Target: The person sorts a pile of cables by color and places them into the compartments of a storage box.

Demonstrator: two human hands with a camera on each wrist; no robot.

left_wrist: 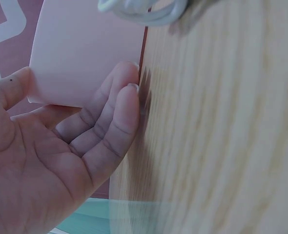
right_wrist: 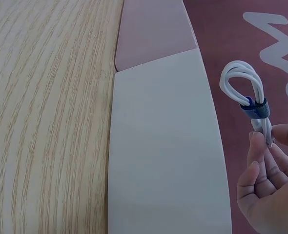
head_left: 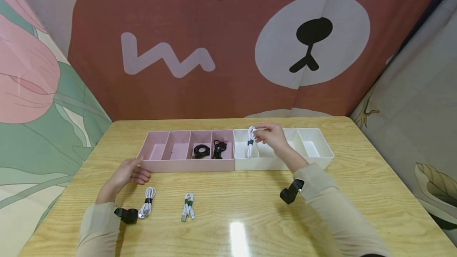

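Observation:
My right hand [head_left: 273, 136] pinches a bundled white charging cable [head_left: 250, 142] above the left end of the white divided box [head_left: 278, 165]. In the right wrist view the cable's loop [right_wrist: 241, 73] points up from thumb and fingertips, and a dark blue strap [right_wrist: 256, 109] binds it. My left hand [head_left: 130, 173] rests at the near left corner of the pink divided box [head_left: 189, 165], its fingers slightly bent against the end wall. Just in front of that hand lies a white cable with a black tie [head_left: 148, 202]. Another white cable with a green tie [head_left: 187, 206] lies to its right.
Two black coiled cables, one [head_left: 201, 151] and another [head_left: 219, 149], sit in the pink box's two right compartments. Both boxes stand end to end on the wooden table [head_left: 214, 193]. A printed cloth [head_left: 228, 94] hangs behind the table.

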